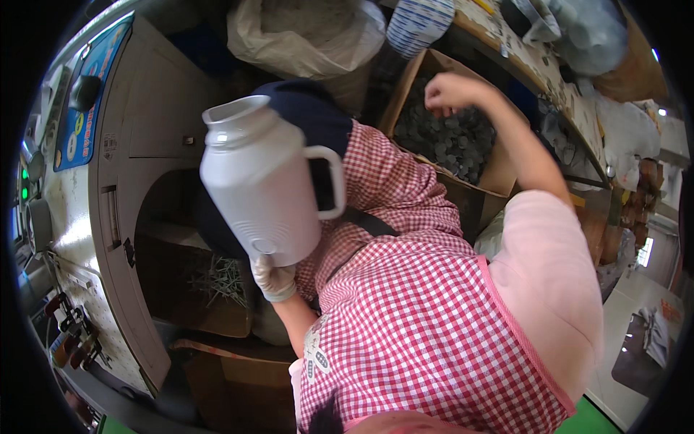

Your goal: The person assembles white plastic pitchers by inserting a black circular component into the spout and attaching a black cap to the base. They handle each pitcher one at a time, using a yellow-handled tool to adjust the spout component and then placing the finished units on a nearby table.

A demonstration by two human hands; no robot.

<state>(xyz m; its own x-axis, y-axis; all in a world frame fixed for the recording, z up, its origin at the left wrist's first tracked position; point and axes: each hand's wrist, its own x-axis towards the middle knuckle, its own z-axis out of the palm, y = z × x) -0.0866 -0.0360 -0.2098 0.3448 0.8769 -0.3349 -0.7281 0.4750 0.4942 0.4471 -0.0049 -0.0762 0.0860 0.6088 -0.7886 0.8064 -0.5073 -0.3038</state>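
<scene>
The white jug (260,181) has a smooth, glossy body that narrows at the shoulder to a ringed neck and a wide, open mouth. Curved ridges run around its lower part, above a small round mark near the base. It is tilted, with its mouth toward the upper left and its loop handle on the right side, and is held from below in front of the person's lap. The grey discs (452,145), round and flat, lie loosely heaped and overlapping at many angles in an open cardboard box (504,170).
</scene>
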